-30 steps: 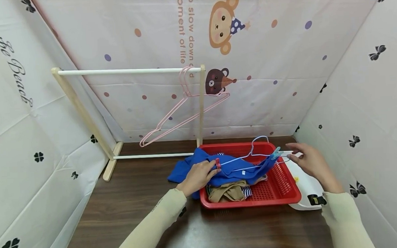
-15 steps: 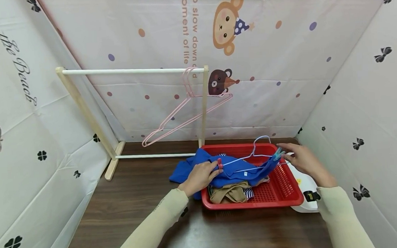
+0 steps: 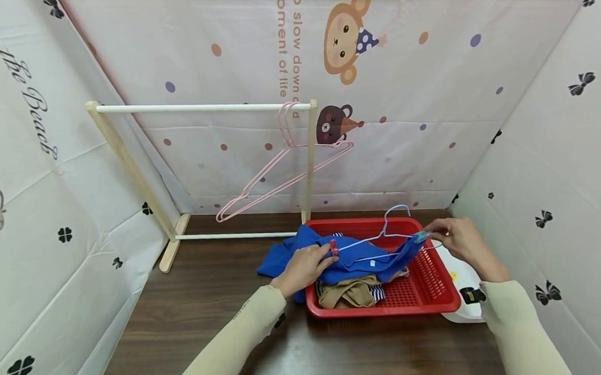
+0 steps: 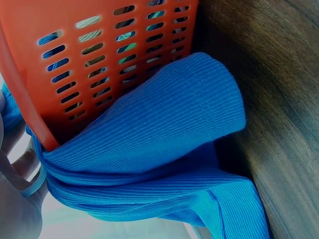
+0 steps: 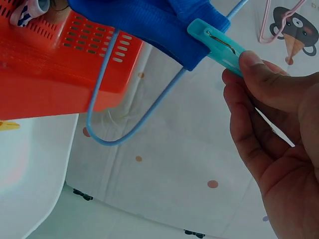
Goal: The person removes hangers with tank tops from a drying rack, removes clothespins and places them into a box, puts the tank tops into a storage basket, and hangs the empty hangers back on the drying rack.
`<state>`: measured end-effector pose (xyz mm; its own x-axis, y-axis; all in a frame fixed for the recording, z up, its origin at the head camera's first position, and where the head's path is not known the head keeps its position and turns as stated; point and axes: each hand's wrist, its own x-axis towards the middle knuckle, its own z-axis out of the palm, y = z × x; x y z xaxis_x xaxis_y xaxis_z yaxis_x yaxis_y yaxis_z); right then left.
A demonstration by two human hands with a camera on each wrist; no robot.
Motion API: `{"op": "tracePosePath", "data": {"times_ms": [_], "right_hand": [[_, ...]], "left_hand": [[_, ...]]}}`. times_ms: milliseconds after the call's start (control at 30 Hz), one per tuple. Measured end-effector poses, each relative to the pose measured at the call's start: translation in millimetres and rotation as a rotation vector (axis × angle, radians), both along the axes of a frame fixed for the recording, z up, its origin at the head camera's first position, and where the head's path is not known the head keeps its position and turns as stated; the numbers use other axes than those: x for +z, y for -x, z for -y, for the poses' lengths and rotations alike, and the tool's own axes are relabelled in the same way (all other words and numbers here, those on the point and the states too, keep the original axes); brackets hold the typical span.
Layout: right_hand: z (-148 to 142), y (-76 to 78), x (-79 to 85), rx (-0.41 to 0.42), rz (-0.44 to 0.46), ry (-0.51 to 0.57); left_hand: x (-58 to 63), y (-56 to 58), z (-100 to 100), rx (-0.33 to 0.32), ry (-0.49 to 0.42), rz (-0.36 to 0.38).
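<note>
A blue ribbed garment (image 3: 304, 261) lies across a light-blue hanger (image 3: 384, 228) over the red basket (image 3: 314, 307). A red clothespin (image 3: 334, 248) sits on the garment's left part, right by my left hand (image 3: 304, 266), which grips the blue cloth and hanger there. In the left wrist view only part of the left hand (image 4: 17, 199) shows, and its fingertips are hidden. My right hand (image 3: 461, 241) pinches the end of a teal clothespin (image 5: 219, 45). That clothespin is clipped on the garment's right edge, beside the hanger's rounded end.
Tan and striped clothes (image 3: 349, 292) lie in the basket. A white container (image 3: 462, 313) stands at its right, with something yellow (image 5: 7, 125) inside. Behind left, pink hangers (image 3: 251, 184) hang from a rack (image 3: 194, 107). Printed cloth walls enclose the wooden table (image 3: 200, 323).
My right hand has moved left to the teal clothespin and now pinches it. My left hand stays on the garment by the red clothespin. The view has shifted slightly.
</note>
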<state>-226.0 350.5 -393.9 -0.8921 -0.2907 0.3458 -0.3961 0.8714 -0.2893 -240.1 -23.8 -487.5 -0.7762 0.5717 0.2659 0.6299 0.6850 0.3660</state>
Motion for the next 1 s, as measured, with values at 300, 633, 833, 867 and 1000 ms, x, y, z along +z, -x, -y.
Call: {"op": "tracePosePath", "data": {"times_ms": [300, 633, 833, 867, 1000], "right_hand": [[0.1, -0.5, 4.9, 0.017, -0.086, 0.006], [-5.9, -2.8, 16.1, -0.009, -0.02, 0.019], [-14.8, -7.8, 25.9, -0.127, 0.011, 0.042], [-17.3, -8.4, 26.3, -0.147, 0.009, 0.043], [-29.3, -9.3, 22.0, -0.201, 0.014, 0.058]], "left_hand": [[0.1, 0.1, 1.3, -0.005, -0.001, -0.021], [1.3, -0.5, -0.1, -0.004, 0.018, -0.017], [0.5, 0.0, 0.0, -0.004, 0.018, -0.02], [0.4, 0.1, 0.0, -0.004, 0.018, -0.019], [0.4, 0.6, -0.2, -0.002, 0.016, -0.013]]}}
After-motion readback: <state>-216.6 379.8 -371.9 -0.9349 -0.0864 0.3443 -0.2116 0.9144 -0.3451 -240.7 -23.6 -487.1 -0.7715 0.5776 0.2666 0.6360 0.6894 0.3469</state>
